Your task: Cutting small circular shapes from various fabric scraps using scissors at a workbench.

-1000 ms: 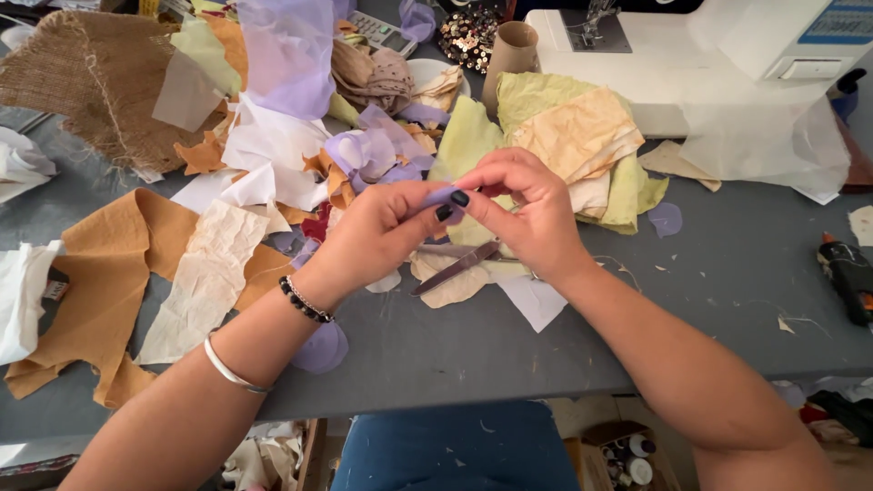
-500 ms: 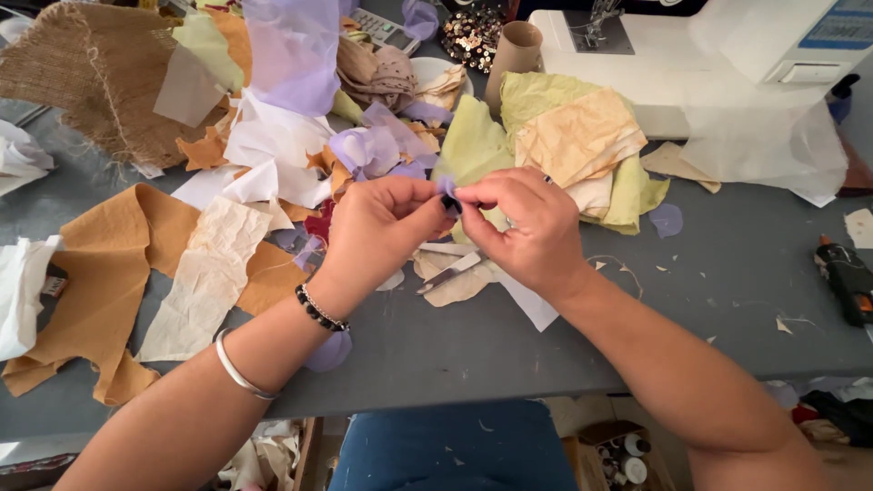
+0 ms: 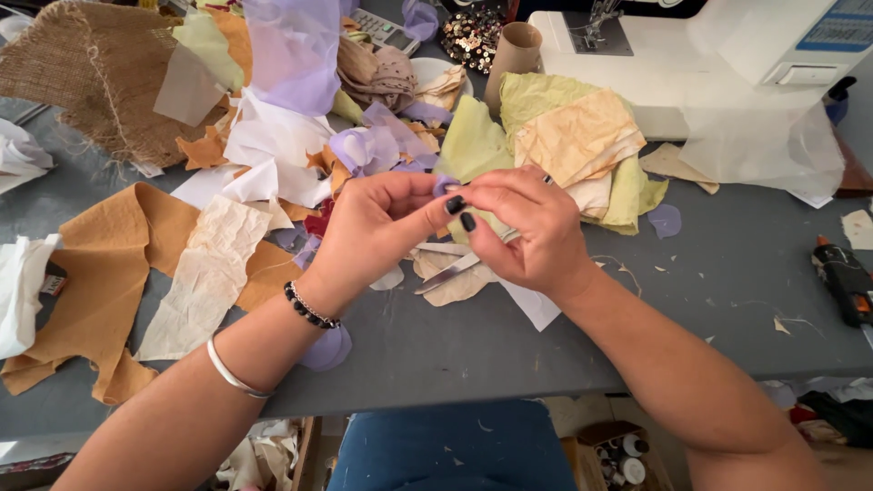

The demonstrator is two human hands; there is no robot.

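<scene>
My left hand (image 3: 368, 232) and my right hand (image 3: 532, 227) meet above the grey table (image 3: 727, 273), fingertips pinched together on a small lilac fabric piece (image 3: 444, 184). Only a sliver of that piece shows between the thumbs. Under the hands lie a pair of scissors (image 3: 450, 271) and beige paper scraps (image 3: 455, 282). A round lilac fabric disc (image 3: 329, 350) peeks out below my left wrist.
Fabric scraps in tan (image 3: 109, 264), cream, white, lilac (image 3: 373, 145) and yellow-green (image 3: 564, 136) cover the table's left and middle. A white sewing machine (image 3: 691, 64) stands at the back right, burlap (image 3: 82, 73) at the back left. A glue gun (image 3: 846, 277) lies at the right edge.
Both hands have stayed together over the same spot, working the small lilac piece; the fingers have shifted slightly. The scissors lie where they were.
</scene>
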